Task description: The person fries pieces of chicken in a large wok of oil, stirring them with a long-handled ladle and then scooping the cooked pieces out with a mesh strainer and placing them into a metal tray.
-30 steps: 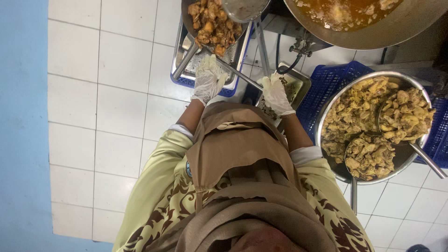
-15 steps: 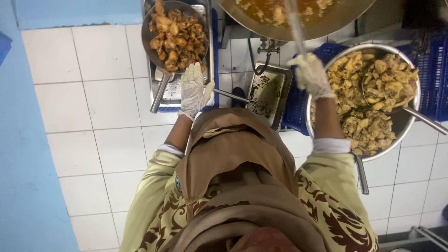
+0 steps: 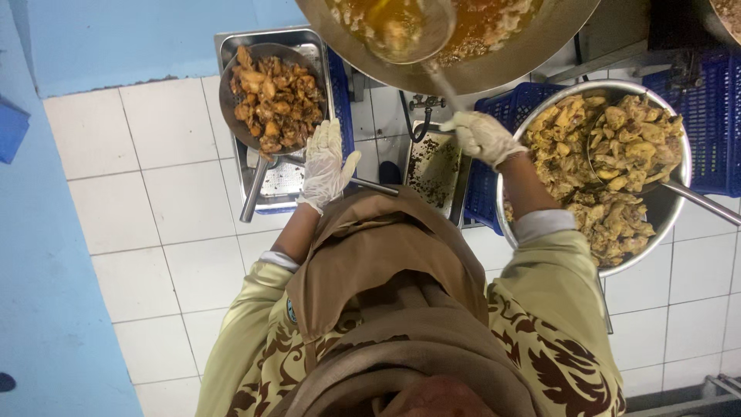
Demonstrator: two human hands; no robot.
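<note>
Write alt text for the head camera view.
A gloved right hand holds a ladle over a big pan of broth; the open left hand hovers near a strainer of fried pieces.

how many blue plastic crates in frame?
2. One blue crate sits under the left side of the big bowl of fried pieces, beside the right hand. The second crate is at the right edge. More may be hidden under the bowl.
</note>
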